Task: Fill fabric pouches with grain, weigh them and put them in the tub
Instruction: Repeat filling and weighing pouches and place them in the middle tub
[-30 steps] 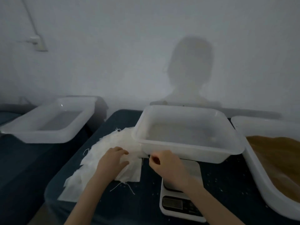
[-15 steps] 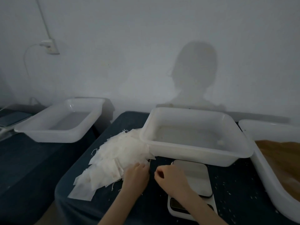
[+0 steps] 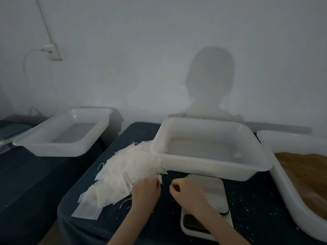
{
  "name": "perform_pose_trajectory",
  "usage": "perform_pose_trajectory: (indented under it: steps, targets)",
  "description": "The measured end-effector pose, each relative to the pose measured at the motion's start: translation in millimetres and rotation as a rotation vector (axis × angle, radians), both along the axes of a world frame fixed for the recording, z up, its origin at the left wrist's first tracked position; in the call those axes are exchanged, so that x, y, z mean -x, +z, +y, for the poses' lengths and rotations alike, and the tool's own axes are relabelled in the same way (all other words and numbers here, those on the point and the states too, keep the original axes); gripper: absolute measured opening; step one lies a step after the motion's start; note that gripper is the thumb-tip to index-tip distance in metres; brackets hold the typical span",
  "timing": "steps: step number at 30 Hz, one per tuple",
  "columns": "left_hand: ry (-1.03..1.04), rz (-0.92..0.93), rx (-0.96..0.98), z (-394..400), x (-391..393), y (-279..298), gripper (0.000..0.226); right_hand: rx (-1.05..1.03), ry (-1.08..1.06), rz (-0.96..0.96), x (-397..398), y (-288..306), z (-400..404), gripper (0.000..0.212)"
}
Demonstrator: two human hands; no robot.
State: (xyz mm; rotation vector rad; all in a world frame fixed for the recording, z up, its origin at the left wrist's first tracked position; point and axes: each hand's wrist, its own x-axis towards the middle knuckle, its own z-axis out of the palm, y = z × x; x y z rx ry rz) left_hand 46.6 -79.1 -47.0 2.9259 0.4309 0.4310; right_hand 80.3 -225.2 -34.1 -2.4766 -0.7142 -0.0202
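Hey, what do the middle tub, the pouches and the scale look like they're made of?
Middle tub: likely plastic, milky and translucent, smooth with a rolled rim and a dull sheen.
Pouches: thin white fabric, probably nonwoven or gauze; matte, limp, with loose threads at the edges.
Scale: seemingly a white plastic body with a smooth grey platform, maybe metal or glass; too dim to tell.

- A table covered in dark blue cloth (image 3: 251, 200) was seen across the lower centre and right of the frame.
- A fanned pile of white fabric pouches (image 3: 123, 174) was spread at centre left.
- A white tub (image 3: 210, 167) was set at centre.
- A kitchen scale (image 3: 210, 206) was placed just below it.
- A tub of brown grain (image 3: 290, 191) was cut off at the right edge.
- Loose grains (image 3: 247, 198) were scattered on the cloth.
- A second dark surface (image 3: 26, 177) at left carried another white tub (image 3: 58, 147).
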Motion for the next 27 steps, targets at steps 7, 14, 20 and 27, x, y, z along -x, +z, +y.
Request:
perform_pose_trajectory:
  steps: [7, 14, 20, 27]
  targets:
    - [-0.044, -0.306, 0.915, 0.8, 3.3, 43.5, 0.015, -0.243, 0.004, 0.188, -5.3, 11.8, -1.1, 0.017]
    - [-0.115, -0.323, 1.565, 4.6, 2.3, 64.1, 0.023, -0.581, -0.013, 0.559, -2.6, 23.4, 2.6, 0.027]
    - [-0.09, -0.397, 1.572, 10.0, -1.1, 57.9, 0.037, -0.699, 0.036, 0.738, -5.5, 32.4, -4.7, 0.014]
    - [0.161, -0.397, 1.589, 18.4, -11.9, 36.2, 0.021, -0.807, -0.033, 0.742, -14.3, 41.3, 2.6, 0.02]
